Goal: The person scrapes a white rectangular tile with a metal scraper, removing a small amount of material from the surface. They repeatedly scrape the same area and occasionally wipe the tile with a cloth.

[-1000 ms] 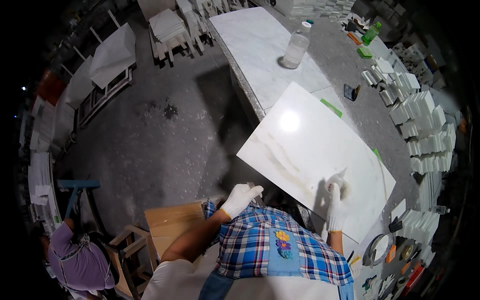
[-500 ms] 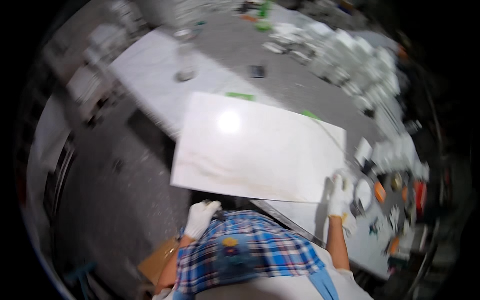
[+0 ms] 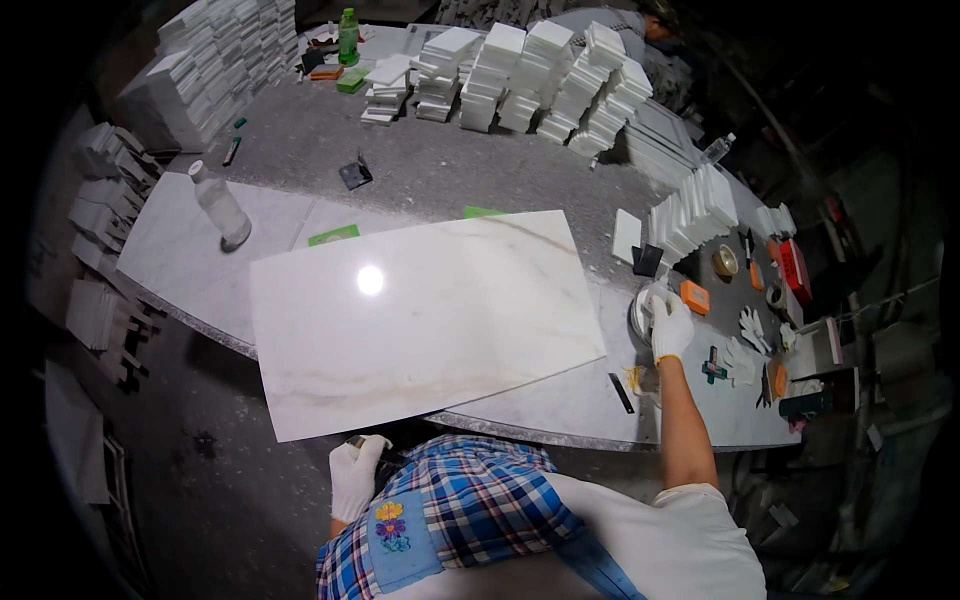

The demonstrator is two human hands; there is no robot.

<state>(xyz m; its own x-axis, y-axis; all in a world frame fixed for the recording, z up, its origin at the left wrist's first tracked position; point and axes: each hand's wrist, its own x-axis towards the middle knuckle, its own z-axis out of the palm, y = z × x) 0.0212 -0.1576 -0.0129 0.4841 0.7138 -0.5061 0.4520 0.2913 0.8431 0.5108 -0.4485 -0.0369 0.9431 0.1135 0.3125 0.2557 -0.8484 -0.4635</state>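
A glossy white marble-look slab (image 3: 430, 330) lies at a slant on the workbench, its near left corner jutting past the bench edge. My right hand (image 3: 672, 322), in a white glove with a yellow cuff, is beside a round white dish or tin (image 3: 640, 316) right of the slab. Its fingers are bent together and overlap the dish; whatever they grip is hidden. My left hand (image 3: 356, 475), gloved too, hangs below the slab's near edge, close to my plaid apron (image 3: 470, 480). Its fingers are curled round a small dark object, too unclear to name.
A clear bottle (image 3: 220, 207) stands at the bench's left. Stacks of white tiles (image 3: 485, 78) line the far side. Near my right hand are an orange box (image 3: 694, 297), a dark flat strip (image 3: 621, 393), loose gloves (image 3: 740, 360) and a red box (image 3: 795, 270).
My view has turned, so the slab appears tilted the other way, and the blur is gone. My right hand has moved from beside the slab's corner to the round white dish.
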